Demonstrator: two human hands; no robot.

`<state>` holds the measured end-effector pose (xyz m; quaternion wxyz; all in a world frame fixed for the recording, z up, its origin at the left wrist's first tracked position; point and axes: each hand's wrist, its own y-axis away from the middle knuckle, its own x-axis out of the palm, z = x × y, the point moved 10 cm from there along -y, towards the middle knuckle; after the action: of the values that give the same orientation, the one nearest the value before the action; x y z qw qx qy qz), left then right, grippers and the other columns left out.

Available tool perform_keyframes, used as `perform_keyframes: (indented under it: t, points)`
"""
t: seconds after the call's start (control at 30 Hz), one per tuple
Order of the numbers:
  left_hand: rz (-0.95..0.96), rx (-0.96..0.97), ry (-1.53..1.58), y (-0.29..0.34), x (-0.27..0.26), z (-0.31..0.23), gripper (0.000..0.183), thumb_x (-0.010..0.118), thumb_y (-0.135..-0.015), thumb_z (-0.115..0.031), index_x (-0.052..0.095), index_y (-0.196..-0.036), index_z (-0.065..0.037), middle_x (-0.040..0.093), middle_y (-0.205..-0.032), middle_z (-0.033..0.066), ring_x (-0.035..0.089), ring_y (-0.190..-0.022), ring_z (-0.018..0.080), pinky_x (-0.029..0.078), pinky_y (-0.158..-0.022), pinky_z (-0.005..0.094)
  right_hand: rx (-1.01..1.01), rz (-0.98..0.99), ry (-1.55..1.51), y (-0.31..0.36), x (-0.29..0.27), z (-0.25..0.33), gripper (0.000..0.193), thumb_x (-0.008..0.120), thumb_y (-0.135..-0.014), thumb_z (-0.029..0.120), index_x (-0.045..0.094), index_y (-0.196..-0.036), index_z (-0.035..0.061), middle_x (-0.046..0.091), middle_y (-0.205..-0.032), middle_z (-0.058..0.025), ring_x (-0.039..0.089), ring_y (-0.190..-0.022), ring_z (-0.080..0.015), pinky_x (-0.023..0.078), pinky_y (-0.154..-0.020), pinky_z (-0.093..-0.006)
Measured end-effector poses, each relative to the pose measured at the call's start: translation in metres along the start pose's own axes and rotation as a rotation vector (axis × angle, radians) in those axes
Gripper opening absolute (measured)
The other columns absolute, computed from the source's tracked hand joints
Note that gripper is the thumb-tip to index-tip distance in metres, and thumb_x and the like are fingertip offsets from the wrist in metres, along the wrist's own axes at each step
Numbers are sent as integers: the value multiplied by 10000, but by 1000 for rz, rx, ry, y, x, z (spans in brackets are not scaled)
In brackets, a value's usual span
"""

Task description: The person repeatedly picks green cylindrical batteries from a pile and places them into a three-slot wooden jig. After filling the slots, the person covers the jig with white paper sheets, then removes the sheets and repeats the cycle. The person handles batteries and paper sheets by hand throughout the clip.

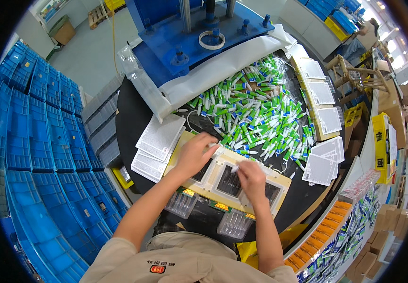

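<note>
Round black table, near edge: right hand pinches a small tube over the cream tray, left hand grips loosely on its far rim; seat each tube square in its slot.

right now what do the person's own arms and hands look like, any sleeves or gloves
Both arms are bare from the short sleeves down. The left hand and right hand wear no gloves, and no watch, rings or bands show. The shirt is beige with short sleeves and has a small red and dark badge near the collar.
</note>
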<state>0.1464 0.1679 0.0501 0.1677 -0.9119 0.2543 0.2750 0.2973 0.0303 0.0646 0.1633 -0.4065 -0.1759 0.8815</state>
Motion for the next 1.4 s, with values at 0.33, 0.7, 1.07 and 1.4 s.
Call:
perform_keyframes:
  t: [0.33,0.7,1.07,1.4]
  points:
    - [159,4,-295,-63,68,17,278,816,-796,-309,722,-900,-70,688,-904,92,690,-819,317,538,-707,441,239,-18,327,-25,0,-53,232,727,-877,143,683,-1071,25,681,-1026,-148,656,-915,-327,550,-768,-427]
    - [317,859,-530,96,74,-59,311,648,-851,-138,717,-1147,-74,695,-1267,82,650,-1207,218,485,-1074,406,43,-20,450,20,-39,-4,320,724,-760,-35,738,-1075,23,620,-858,-117,618,-781,-281,519,-670,-372]
    - [401,691,-546,122,93,-60,587,602,-979,-406,557,-1421,-22,516,-1519,118,458,-1436,229,226,-1241,545,-56,153,215,56,-9,11,299,674,-739,-18,708,-1036,-2,691,-1053,-124,660,-962,-313,534,-838,-402]
    - [224,401,-567,137,97,-73,522,681,-934,-348,624,-1303,17,603,-1399,161,605,-1219,263,279,-1203,559,345,403,401,-38,32,-107,127,809,-775,179,773,-832,71,685,-949,-118,652,-958,-330,541,-792,-432]
